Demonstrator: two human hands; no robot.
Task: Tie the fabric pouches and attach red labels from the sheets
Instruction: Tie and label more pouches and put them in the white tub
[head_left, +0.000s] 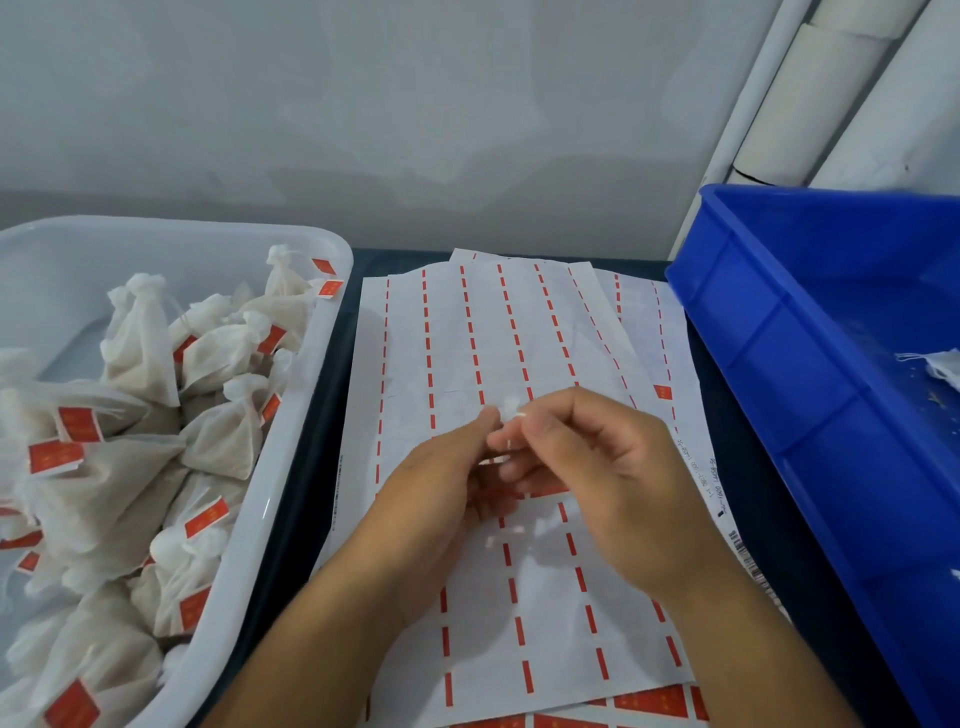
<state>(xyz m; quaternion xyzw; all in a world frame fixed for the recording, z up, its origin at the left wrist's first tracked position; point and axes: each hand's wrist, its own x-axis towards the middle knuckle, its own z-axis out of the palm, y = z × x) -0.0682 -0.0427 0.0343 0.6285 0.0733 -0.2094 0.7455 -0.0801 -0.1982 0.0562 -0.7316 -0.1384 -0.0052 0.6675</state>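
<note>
My left hand (441, 483) and my right hand (597, 467) meet over the label sheets (467, 353) in the middle of the table. Between their fingertips they pinch a small white piece, string or fabric (511, 415), mostly hidden by the fingers. The top sheet is white backing with rows of thin red strips; one red label (663, 392) is left near its right edge. Whole red labels (652, 701) show on a lower sheet at the bottom. Several tied white pouches (140, 452) with red labels fill the white tub on the left.
The white plastic tub (291, 457) stands along the left edge. A blue plastic crate (769, 332) sits at the right with a bit of white fabric (943, 366) inside. A grey wall and white pipes (810, 98) rise behind the dark table.
</note>
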